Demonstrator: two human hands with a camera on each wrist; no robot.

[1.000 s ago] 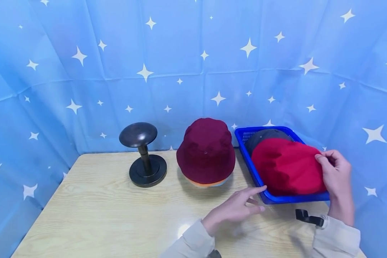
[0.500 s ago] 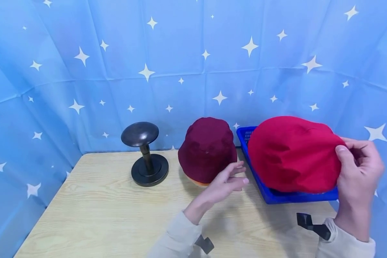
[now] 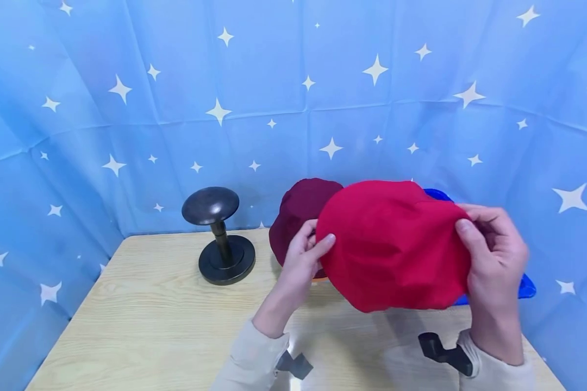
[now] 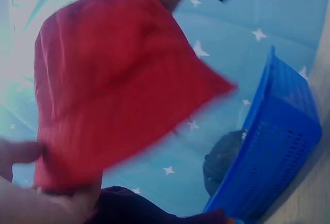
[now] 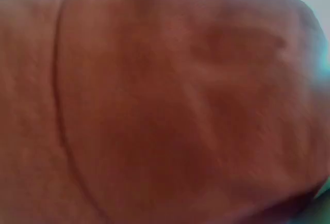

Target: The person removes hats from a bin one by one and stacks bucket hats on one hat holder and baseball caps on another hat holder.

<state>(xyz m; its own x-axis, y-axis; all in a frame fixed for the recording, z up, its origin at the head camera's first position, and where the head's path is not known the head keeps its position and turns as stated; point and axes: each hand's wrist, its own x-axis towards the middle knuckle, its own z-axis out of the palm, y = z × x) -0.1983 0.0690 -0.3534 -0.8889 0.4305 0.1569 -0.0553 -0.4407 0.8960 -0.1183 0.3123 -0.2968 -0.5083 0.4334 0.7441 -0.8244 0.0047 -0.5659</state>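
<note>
A red bucket hat (image 3: 391, 244) is up in the air, held between both hands. My left hand (image 3: 298, 258) pinches its brim at the left edge, thumb in front. On the opposite side my right hand (image 3: 496, 258) grips the fabric between thumb and fingers. The left wrist view shows the hat's crown and flared brim, blurred, with my left fingers at the brim. Red cloth fills most of the right wrist view. Behind the hat, a maroon bucket hat (image 3: 295, 212) sits partly hidden, with an orange edge beneath it.
A black hat stand (image 3: 220, 233) with a domed top stands left of the maroon hat. The blue basket (image 4: 278, 131), mostly covered by the red hat in the head view, holds a dark grey cap (image 4: 221, 159). Star-patterned blue cloth (image 3: 274, 70) surrounds the wooden table (image 3: 151, 326).
My right hand lifted the red hat out of the basket and brought it left, closer to the camera. The left hand left the basket's edge and took hold of the brim.
</note>
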